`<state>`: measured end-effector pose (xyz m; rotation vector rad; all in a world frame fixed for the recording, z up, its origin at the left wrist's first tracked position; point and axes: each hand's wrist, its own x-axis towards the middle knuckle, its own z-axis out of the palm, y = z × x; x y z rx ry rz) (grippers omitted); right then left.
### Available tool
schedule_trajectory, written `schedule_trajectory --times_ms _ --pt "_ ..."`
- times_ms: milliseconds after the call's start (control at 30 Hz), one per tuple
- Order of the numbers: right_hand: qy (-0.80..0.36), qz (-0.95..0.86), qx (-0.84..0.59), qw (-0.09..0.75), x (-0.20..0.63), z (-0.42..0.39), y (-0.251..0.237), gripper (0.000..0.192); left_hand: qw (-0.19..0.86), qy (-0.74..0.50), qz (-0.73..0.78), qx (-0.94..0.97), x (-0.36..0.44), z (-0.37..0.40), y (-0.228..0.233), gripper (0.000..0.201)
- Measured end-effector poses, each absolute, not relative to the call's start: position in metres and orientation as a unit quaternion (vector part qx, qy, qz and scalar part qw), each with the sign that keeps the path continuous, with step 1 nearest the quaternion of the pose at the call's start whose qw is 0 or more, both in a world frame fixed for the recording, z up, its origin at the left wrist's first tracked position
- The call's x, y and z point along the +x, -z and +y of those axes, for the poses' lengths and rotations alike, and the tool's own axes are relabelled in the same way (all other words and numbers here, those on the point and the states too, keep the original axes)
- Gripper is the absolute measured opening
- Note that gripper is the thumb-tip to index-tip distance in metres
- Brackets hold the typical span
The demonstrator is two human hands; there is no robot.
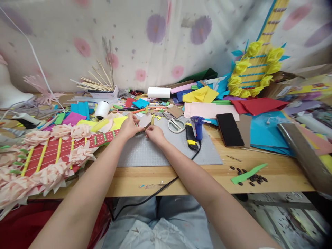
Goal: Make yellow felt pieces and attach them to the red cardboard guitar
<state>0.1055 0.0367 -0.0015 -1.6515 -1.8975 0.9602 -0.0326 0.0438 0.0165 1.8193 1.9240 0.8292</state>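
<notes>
My left hand [130, 126] and my right hand [155, 133] meet over the grey cutting mat [160, 152]. Between their fingertips they pinch a small brown cardboard piece [145, 121]. It sits at the narrow end of a red paper guitar [55, 152], which lies to the left with yellow stripes, green tabs and pink paper flowers along its edge. Right of my right hand, scissors [176, 125], a yellow and black utility knife [191, 140] and a blue glue gun [199, 125] lie on the mat.
A black phone [229, 129] lies right of the glue gun. Coloured paper sheets, a white roll [159, 92], thread spool [102, 109] and sticks [97, 81] crowd the back. A yellow flowered guitar [255, 67] leans at back right. Dark seeds [250, 176] and a green strip lie near the front edge.
</notes>
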Motion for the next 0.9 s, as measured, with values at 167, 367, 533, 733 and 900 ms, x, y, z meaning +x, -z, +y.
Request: schedule_trajectory --times_ms 167,367,533,733,900 --pt "-0.284 -0.709 -0.605 0.227 0.105 0.038 0.001 0.016 0.18 -0.287 0.688 0.642 -0.032 0.043 -0.018 0.062" --pt "-0.238 -0.73 -0.601 0.223 0.101 0.034 0.001 0.018 0.182 -0.291 0.683 0.644 -0.032 0.047 -0.016 0.061" --pt "-0.284 -0.74 -0.574 0.203 0.116 0.034 -0.006 0.019 0.183 -0.287 0.686 0.643 -0.033 0.048 -0.016 0.06" --pt "-0.268 -0.773 -0.553 0.156 0.141 0.023 -0.015 0.019 0.171 -0.272 0.695 0.643 -0.034 0.05 -0.016 0.065" --pt "-0.275 -0.765 -0.551 0.19 0.14 0.025 -0.01 0.012 0.177 -0.262 0.699 0.642 -0.032 0.052 -0.02 0.065"
